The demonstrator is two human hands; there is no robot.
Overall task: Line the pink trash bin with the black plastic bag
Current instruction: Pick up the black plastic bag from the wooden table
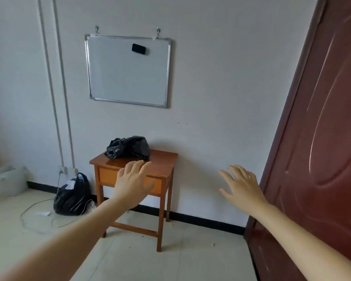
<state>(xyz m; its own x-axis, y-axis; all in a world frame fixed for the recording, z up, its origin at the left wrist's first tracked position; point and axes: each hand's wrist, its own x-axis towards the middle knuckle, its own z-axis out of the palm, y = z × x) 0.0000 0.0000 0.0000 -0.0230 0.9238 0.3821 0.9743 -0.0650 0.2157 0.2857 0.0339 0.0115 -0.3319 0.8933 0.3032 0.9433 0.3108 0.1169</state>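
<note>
2 bare forearms enter from the bottom of the frame, with no sleeve, watch or bracelet on the parts that show. The left hand (133, 182) and the right hand (240, 185) wear no gloves. Both are slightly blurred, so nails and finer details cannot be made out.

Both bare arms reach forward, hands empty.

The left hand (132, 182) is raised at the end of a long, nearly straight forearm that comes up from the lower left, back of the hand to the camera, fingers together and slightly curled. The right hand (240, 185) is held out from the lower right, well apart from the left, palm facing away, fingers spread and loosely bent, gripping nothing.
</note>
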